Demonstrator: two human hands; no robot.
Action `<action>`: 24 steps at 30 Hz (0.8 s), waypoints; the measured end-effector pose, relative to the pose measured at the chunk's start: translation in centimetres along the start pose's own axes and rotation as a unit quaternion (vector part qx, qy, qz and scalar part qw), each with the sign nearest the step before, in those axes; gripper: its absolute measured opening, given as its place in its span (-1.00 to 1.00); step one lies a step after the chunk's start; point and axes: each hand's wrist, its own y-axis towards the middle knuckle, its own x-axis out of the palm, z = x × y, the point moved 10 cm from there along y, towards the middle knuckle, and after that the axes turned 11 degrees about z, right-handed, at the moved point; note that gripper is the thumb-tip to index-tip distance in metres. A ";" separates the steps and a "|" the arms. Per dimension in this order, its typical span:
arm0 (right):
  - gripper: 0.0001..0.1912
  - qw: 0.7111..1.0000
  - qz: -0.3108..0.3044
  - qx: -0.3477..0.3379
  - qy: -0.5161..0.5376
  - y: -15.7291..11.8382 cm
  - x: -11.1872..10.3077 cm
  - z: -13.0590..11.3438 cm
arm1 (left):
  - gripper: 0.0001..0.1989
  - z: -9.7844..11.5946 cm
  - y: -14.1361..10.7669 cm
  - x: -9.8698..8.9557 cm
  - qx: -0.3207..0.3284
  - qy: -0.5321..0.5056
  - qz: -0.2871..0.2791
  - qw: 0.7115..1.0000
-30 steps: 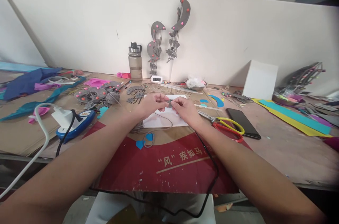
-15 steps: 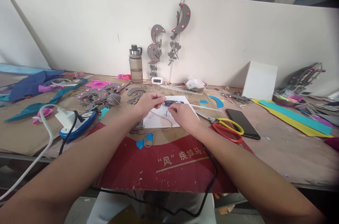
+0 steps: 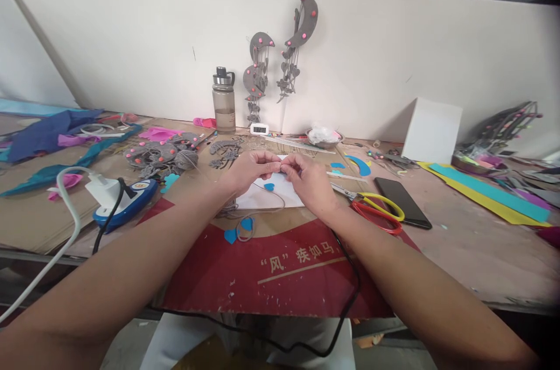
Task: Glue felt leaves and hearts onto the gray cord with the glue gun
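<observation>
My left hand (image 3: 257, 170) and my right hand (image 3: 306, 178) meet fingertip to fingertip above a sheet of white paper (image 3: 249, 199). Both are closed in a pinch; whatever lies between the fingers is too small and hidden to make out. Just below the fingertips shows a small blue heart (image 3: 269, 187), over the paper; whether it hangs or lies there I cannot tell. A thin grey cord (image 3: 283, 202) curves across the paper under my hands. Nearer to me, two more blue hearts (image 3: 230, 236) lie beside a cord loop (image 3: 238, 231).
Scissors (image 3: 376, 212) with red and yellow handles and a black phone (image 3: 405, 203) lie at right. A blue power strip (image 3: 126, 206) sits left. Behind stand a water bottle (image 3: 224, 104) and a small clock (image 3: 259, 129). Grey moon-shaped hangings (image 3: 308, 20) hang on the wall.
My hands have come together, the right fingertips now against the left. The blue heart, edge-on before, now shows its flat face. A dark patterned thing behind the hands is now hidden.
</observation>
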 end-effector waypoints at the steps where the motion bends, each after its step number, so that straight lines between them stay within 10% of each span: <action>1: -0.89 1.000 -0.006 -0.005 -0.005 0.0 0.0 0.0 | -0.71 -0.1 0.0 -0.1 -0.005 -0.003 0.003 1.000; 8: -0.90 0.996 -0.028 -0.064 -0.056 0.1 0.1 -1.0 | -0.68 -0.1 0.1 -0.1 0.002 -0.003 -0.004 1.000; 15: -0.87 0.993 -0.037 0.088 0.074 0.2 0.4 1.0 | -0.76 2.3 -0.4 -0.9 0.079 0.085 0.058 0.991; 24: -0.90 0.997 -0.036 0.051 0.040 -0.1 0.9 1.4 | -0.77 2.4 -0.8 -0.5 0.104 0.163 0.054 0.980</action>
